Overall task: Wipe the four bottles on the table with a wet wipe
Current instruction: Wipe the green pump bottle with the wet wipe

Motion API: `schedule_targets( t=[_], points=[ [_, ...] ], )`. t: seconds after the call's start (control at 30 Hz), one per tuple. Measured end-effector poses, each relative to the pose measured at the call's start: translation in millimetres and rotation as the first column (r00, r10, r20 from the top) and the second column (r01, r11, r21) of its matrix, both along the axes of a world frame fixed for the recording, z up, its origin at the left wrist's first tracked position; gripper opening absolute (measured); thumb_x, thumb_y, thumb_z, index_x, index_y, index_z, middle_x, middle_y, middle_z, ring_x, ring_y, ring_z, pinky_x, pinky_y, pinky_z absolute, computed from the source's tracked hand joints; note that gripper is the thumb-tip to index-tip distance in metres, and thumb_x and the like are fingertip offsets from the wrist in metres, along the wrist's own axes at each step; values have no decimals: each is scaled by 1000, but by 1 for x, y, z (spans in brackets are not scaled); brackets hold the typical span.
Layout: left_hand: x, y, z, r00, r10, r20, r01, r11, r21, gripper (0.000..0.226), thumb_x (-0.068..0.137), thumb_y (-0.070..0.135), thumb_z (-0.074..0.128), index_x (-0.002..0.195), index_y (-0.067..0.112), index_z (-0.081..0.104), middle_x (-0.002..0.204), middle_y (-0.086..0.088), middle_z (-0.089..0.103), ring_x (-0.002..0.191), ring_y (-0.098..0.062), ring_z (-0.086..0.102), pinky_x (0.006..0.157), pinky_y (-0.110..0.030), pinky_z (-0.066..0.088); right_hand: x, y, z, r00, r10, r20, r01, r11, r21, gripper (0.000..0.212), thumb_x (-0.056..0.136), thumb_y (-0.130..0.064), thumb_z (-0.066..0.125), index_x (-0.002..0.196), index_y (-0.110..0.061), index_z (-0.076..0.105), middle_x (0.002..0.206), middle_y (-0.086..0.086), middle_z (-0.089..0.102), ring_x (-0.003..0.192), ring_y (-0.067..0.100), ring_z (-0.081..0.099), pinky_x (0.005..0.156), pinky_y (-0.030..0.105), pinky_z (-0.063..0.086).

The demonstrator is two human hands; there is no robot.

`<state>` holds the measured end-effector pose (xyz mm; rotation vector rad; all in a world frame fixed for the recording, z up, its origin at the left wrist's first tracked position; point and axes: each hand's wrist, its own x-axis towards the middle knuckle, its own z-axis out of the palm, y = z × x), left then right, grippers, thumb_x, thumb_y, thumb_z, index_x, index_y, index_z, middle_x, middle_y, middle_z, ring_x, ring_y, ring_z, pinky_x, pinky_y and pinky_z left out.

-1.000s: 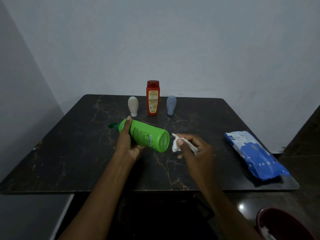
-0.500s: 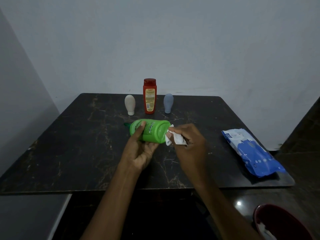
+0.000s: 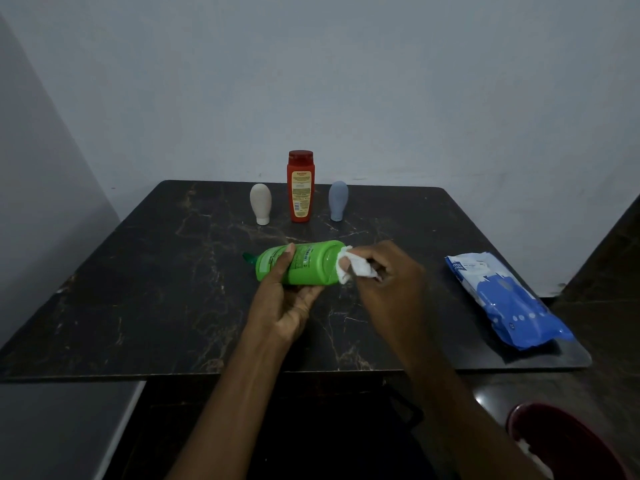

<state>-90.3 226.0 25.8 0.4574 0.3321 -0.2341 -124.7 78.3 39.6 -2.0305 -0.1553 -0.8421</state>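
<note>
The green bottle (image 3: 311,263) is held on its side low over the table (image 3: 173,289), cap end pointing left. The left hand (image 3: 284,306) grips it from below, thumb across the label. The right hand (image 3: 388,282) pinches a bunched wet wipe (image 3: 356,270) against the bottle's base.

The likely trouble, as I judge it, is that a damp, smooth bottle held by one hand could twist or slip under the rubbing. If it drops, it may roll into the three standing in a row behind — a beige bottle (image 3: 260,203), a red bottle (image 3: 300,187) and a grey-blue bottle (image 3: 338,200). Wadded so small, the wipe could also miss patches.

The table is dark with pale veins, and a blue pack of wipes (image 3: 502,299) lies near its right edge. Plain pale walls (image 3: 346,81) meet in a corner at the left, and the light is dim.
</note>
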Motion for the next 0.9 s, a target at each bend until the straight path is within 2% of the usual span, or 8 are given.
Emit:
schedule_targets(
  t=[0.07,0.1,0.17,0.27,0.47,0.63,0.8,0.9],
  points=[
    [1,0,0,1000,4,-10,-4,1000,-2,64,76,13,80,134,0,56,121,-29,70,113,-41,70,72,-55,63,-23,-3,-7,985,164,58,-160,985,-56,13,85,-9,73,97,-14,74,91,-3,68,79,4,65,68,22,54],
    [1,0,1,1000,1,-13,-1,1000,0,64,76,13,79,134,0,57,122,-28,69,115,-41,69,71,-54,64,-22,4,-8,981,188,49,-185,981,-57,13,86,-9,72,98,-14,74,92,-3,68,81,4,65,69,19,52],
    [0,0,0,1000,0,-9,0,1000,15,61,76,13,79,131,0,57,121,-28,70,113,-41,70,73,-56,63,-16,1,-7,988,138,65,-132,988,-79,13,85,-5,73,97,-10,74,91,1,69,78,3,64,68,14,51],
    [-2,-1,-1,1000,1,-3,0,1000,31,56,76,12,80,126,0,58,118,-27,72,109,-40,71,80,-61,59,-4,-12,-1,995,12,98,-13,1000,5,12,83,-3,76,95,-4,73,88,6,69,75,9,64,68,21,54],
    [-3,-1,0,1000,-6,-8,6,999,36,58,75,15,80,127,-1,60,117,-28,72,109,-41,72,73,-54,63,-23,10,-17,979,178,98,-180,983,16,10,87,-8,74,95,-13,72,91,-6,66,80,0,64,68,7,45],
    [-7,-3,0,1000,13,-14,-13,999,50,54,75,13,80,123,1,60,113,-26,74,101,-38,74,68,-54,63,-7,-4,-6,987,40,158,-46,998,38,7,85,-5,74,91,-6,71,86,1,66,75,2,60,68,9,45],
    [-5,0,0,1000,12,-14,-11,999,42,55,79,15,80,128,-1,59,115,-28,72,103,-40,74,64,-50,64,-23,12,-18,984,138,113,-138,990,-8,4,90,-10,71,92,-13,71,87,-8,65,79,2,63,68,9,45],
    [-7,-1,-1,1000,20,-9,-20,999,47,58,76,13,81,127,1,58,114,-26,73,101,-39,75,65,-50,63,-13,3,-8,996,46,72,-50,997,51,8,88,-14,69,87,-21,67,81,-13,60,74,-2,60,63,5,43]
  ],
)
